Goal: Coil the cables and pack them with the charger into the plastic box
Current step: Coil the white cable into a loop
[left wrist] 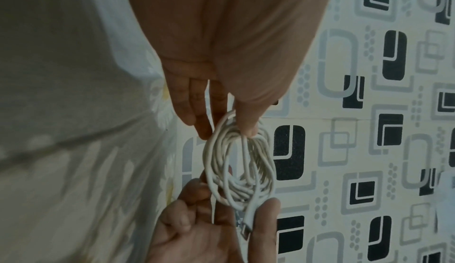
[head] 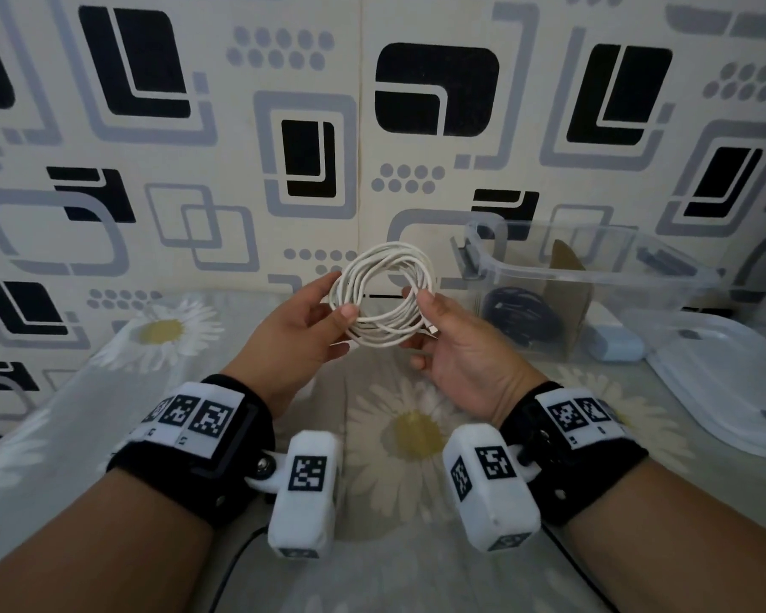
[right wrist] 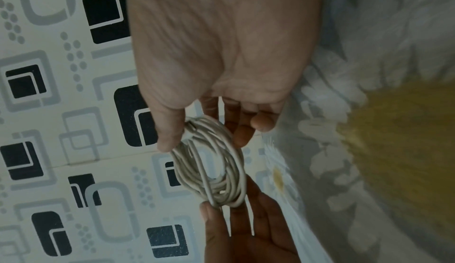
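A white cable (head: 383, 294) wound into a round coil hangs in the air between both hands, above the bed. My left hand (head: 339, 296) pinches the coil's left side, thumb in front and fingers behind. My right hand (head: 421, 311) pinches its right side, where the plug end (head: 433, 330) lies against the palm. The left wrist view shows the coil (left wrist: 240, 166) under the left hand (left wrist: 227, 133). The right wrist view shows the coil (right wrist: 211, 170) under the right hand (right wrist: 204, 143). The clear plastic box (head: 664, 280) stands to the right and holds a coiled black cable (head: 520, 316). A pale blue charger (head: 613, 342) lies beside the box.
The box's clear lid (head: 726, 382) lies at the right, in front of the box. A brown cardboard piece (head: 569, 276) stands inside the box. The bed has a daisy-print sheet (head: 412, 431), and a patterned wall (head: 310, 126) rises close behind.
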Tool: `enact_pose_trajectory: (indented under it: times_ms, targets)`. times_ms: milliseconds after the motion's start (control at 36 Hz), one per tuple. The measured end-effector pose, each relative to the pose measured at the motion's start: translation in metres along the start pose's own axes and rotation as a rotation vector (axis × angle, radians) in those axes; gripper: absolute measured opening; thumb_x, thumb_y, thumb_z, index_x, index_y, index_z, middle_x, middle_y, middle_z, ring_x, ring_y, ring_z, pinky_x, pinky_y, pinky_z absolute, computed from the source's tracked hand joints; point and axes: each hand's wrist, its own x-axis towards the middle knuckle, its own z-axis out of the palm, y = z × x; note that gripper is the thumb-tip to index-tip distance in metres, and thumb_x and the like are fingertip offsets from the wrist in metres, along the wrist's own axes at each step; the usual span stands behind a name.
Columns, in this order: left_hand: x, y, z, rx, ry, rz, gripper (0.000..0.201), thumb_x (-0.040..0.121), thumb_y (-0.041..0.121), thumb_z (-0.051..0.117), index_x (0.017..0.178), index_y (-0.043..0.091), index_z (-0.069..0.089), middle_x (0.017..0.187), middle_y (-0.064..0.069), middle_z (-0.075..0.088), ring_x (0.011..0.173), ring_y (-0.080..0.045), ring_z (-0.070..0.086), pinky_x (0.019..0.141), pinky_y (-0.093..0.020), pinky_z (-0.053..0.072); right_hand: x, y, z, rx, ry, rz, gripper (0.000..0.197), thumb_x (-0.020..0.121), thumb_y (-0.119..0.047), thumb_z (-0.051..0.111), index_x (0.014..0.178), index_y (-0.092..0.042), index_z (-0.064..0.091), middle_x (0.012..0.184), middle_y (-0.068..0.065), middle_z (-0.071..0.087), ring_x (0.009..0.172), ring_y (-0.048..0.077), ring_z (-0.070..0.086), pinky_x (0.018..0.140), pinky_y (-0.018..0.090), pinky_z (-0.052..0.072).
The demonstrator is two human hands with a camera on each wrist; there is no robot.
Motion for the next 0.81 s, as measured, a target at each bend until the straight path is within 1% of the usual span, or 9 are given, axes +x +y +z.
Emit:
enact_pose_trajectory:
  times_ms: [111,167,250,361,500,611,694,750,806]
  targets:
    - [-0.001,0.000,0.000,-0.052,-0.040,-0.025,0.051,0.098,0.022,0.052,0.145,0.033,0.040,0.119,-0.007,0.067,0.105,-0.016,0.066,0.089,-0.029,0.049,0.001,0.001,-0.002,0.028,-0.003,-0.021,0.054,0.078,-0.029,0.065,0.129,-0.013,0.054,0.086,-0.006,0.065,0.077,0.011,0.053,0.056,0.022,0.035]
    - [-0.001,0.001,-0.001,-0.068,-0.069,-0.039,0.049,0.099,0.023,0.049,0.145,0.036,0.039,0.125,-0.007,0.064,0.112,-0.018,0.064,0.090,-0.028,0.050,0.001,0.002,-0.003,0.033,0.010,-0.041,0.060,0.076,-0.024,0.066,0.132,-0.008,0.053,0.086,-0.005,0.064,0.074,0.009,0.054,0.055,0.021,0.036]
    - [-0.001,0.002,-0.002,-0.114,-0.120,-0.069,0.046,0.101,0.023,0.045,0.144,0.040,0.040,0.130,-0.001,0.063,0.119,-0.018,0.060,0.093,-0.030,0.048,0.003,0.004,-0.004,0.028,0.035,-0.071,0.061,0.072,-0.021,0.070,0.129,-0.006,0.056,0.086,-0.003,0.065,0.072,0.008,0.056,0.054,0.020,0.039]
    - [0.000,0.006,-0.004,-0.199,-0.167,-0.093,0.046,0.100,0.023,0.044,0.142,0.039,0.042,0.130,0.006,0.063,0.113,-0.015,0.063,0.097,-0.035,0.045,0.005,0.005,-0.006,-0.047,0.088,-0.125,0.057,0.065,-0.024,0.075,0.119,-0.010,0.062,0.087,-0.001,0.062,0.069,0.008,0.053,0.056,0.021,0.034]
    - [-0.004,0.003,0.002,-0.173,-0.174,-0.100,0.047,0.095,0.026,0.051,0.138,0.044,0.045,0.124,0.005,0.066,0.107,-0.018,0.067,0.086,-0.037,0.051,0.005,0.008,-0.007,-0.076,0.077,-0.184,0.040,0.067,-0.018,0.073,0.105,-0.011,0.062,0.070,0.000,0.059,0.052,0.007,0.047,0.044,0.017,0.033]
    - [-0.005,-0.001,0.003,-0.144,-0.133,-0.062,0.049,0.094,0.018,0.057,0.135,0.042,0.047,0.123,0.003,0.067,0.103,-0.015,0.068,0.078,-0.028,0.054,0.005,0.009,-0.005,-0.128,0.079,-0.184,0.034,0.068,-0.017,0.073,0.101,-0.014,0.062,0.068,-0.003,0.061,0.051,0.006,0.051,0.045,0.017,0.038]
    - [-0.004,0.000,0.004,-0.110,-0.107,-0.023,0.055,0.091,0.013,0.063,0.136,0.041,0.047,0.125,0.000,0.065,0.109,-0.017,0.065,0.084,-0.027,0.054,0.006,0.007,-0.003,-0.146,0.090,-0.170,0.027,0.077,-0.011,0.071,0.103,-0.014,0.063,0.070,-0.002,0.061,0.053,0.006,0.051,0.047,0.017,0.039]
    - [-0.004,0.004,0.004,-0.100,-0.093,-0.004,0.059,0.085,0.016,0.069,0.136,0.037,0.048,0.128,-0.005,0.063,0.114,-0.021,0.063,0.092,-0.033,0.054,0.006,0.005,-0.001,-0.146,0.105,-0.162,0.024,0.082,-0.007,0.069,0.104,-0.015,0.064,0.071,-0.003,0.061,0.054,0.007,0.051,0.048,0.017,0.040]
    - [-0.005,0.009,0.004,-0.093,-0.086,0.015,0.057,0.081,0.021,0.067,0.134,0.035,0.051,0.127,-0.008,0.064,0.117,-0.026,0.061,0.099,-0.041,0.050,0.007,0.002,0.001,-0.144,0.110,-0.148,0.024,0.083,-0.006,0.068,0.105,-0.015,0.065,0.071,-0.004,0.063,0.056,0.007,0.051,0.049,0.016,0.040]
